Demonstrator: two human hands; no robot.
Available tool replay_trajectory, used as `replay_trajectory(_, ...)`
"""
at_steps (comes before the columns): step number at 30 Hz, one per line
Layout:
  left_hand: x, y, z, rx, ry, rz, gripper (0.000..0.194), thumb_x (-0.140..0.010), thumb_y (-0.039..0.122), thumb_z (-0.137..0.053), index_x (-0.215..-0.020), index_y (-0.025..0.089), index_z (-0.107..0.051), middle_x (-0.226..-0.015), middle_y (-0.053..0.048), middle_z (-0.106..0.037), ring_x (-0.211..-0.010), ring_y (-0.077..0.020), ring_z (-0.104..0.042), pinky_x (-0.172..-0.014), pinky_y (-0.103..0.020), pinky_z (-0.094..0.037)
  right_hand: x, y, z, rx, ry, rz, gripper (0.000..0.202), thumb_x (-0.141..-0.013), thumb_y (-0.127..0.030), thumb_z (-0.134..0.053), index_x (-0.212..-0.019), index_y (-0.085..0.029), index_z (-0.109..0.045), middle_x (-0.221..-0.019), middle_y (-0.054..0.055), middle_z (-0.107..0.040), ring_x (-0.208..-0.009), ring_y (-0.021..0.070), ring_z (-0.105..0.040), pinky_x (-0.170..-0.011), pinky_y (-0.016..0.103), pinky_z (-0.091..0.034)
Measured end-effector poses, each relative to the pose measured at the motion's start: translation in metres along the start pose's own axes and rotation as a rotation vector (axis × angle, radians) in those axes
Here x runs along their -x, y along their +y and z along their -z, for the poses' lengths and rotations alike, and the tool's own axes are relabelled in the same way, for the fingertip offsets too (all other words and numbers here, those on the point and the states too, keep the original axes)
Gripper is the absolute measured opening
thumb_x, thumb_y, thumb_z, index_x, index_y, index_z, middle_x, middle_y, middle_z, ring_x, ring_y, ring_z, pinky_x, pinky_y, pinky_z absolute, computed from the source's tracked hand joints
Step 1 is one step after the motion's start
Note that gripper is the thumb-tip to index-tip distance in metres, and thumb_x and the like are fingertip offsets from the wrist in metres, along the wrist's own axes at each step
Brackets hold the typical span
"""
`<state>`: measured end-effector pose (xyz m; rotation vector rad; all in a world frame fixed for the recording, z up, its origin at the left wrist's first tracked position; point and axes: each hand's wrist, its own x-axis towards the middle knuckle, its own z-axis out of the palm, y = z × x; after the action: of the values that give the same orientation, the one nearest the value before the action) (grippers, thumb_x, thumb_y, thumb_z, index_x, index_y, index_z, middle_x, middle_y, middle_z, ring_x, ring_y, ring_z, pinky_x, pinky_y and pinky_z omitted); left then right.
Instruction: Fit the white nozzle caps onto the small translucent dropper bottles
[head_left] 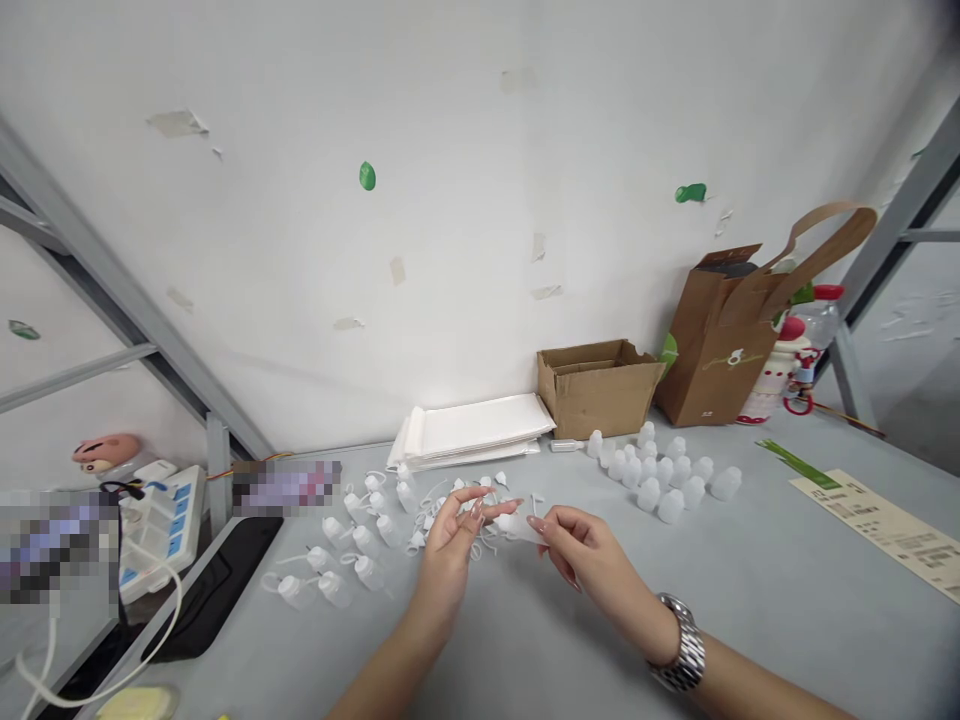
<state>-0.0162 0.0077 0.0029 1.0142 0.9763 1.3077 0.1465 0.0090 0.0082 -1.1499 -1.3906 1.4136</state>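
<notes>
A small translucent plastic bottle (pixel 523 528) is held on its side above the table. My right hand (pixel 581 540) pinches its right end between thumb and fingers. My left hand (pixel 456 525) is at the bottle's other end, thumb bent toward the curled fingers; what sits between them is too small to make out. Behind and below my hands lies a loose pile of white caps with thin tubes (pixel 431 515). To the left stand several similar bottles with caps and tubes (pixel 364 540). On the right is a group of uncapped-looking translucent bottles (pixel 667 475).
Along the wall are a stack of white packs (pixel 476 428), a cardboard box (pixel 600 390) and a brown paper bag (pixel 720 350). A printed paper strip (pixel 885 525) lies at right. A black object (pixel 217 590), a white cable (pixel 176 610) and a compartment box (pixel 161 540) occupy the left.
</notes>
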Motion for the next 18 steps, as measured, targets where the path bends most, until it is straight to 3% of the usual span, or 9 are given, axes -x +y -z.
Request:
replay_trajectory(6, 0.005, -0.008, -0.004, 0.033, 0.052, -0.019, 0.027, -0.079, 0.04, -0.058, -0.098, 0.022, -0.055, -0.089, -0.008, -0.074, -0.11, -0.0247, -0.056, -0.101, -0.042, -0.023, 0.002, 0.004, -0.004, -0.007, 0.014, 0.012, 0.046, -0.075, -0.061, -0.053, -0.055, -0.019, -0.046, -0.04, -0.008, -0.034, -0.039, 0.0073, -0.028, -0.043, 0.023, -0.026)
replay_trajectory(15, 0.002, 0.0, -0.005, 0.063, -0.011, 0.033, 0.028, -0.076, 0.041, -0.062, -0.093, 0.019, -0.061, -0.101, -0.011, -0.071, -0.113, -0.0281, -0.053, -0.098, -0.041, -0.028, 0.003, 0.002, -0.006, -0.017, -0.007, -0.013, 0.049, -0.071, -0.066, -0.053, -0.057, -0.019, -0.049, -0.042, -0.007, -0.036, -0.039, 0.0081, -0.03, -0.041, 0.022, -0.024)
replay_trajectory(18, 0.001, 0.005, -0.004, 0.141, -0.055, 0.053, 0.031, -0.079, 0.04, -0.059, -0.1, 0.018, -0.062, -0.105, -0.013, -0.07, -0.115, -0.03, -0.052, -0.098, -0.043, -0.029, 0.003, 0.0, -0.005, -0.023, -0.01, -0.005, 0.049, -0.072, -0.066, -0.052, -0.057, -0.019, -0.05, -0.041, -0.006, -0.039, -0.04, 0.0088, -0.033, -0.043, 0.023, -0.028)
